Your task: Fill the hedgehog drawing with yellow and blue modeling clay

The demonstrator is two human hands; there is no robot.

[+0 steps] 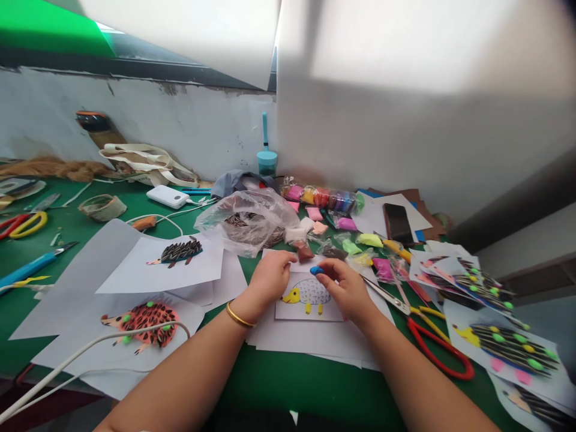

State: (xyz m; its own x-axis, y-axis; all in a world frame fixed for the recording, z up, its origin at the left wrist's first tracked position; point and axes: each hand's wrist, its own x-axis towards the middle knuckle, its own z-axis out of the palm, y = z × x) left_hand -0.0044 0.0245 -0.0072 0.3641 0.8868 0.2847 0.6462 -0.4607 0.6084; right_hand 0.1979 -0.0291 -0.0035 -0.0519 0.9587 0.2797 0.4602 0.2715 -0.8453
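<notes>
A small lump of blue clay point(317, 270) is pinched between the thumb and fingers of my right hand point(344, 288), over the top edge of a drawing. The white card point(288, 312) shows a hedgehog with a yellow clay head point(293, 296), yellow feet and a blue outline round a pen-drawn body. My left hand point(272, 276), with a gold bangle at the wrist, rests at the card's left side, its fingers bent together near a brown clay packet point(303, 251); whether they hold anything is hidden.
Red-and-yellow scissors point(425, 336) lie right of the card. Behind are a plastic bag of seeds point(247, 222), coloured clay packets point(370, 240) and a phone point(398, 223). Finished hedgehog pictures lie at left point(148, 324) and right point(508, 348). A white cable point(90, 345) crosses the left side.
</notes>
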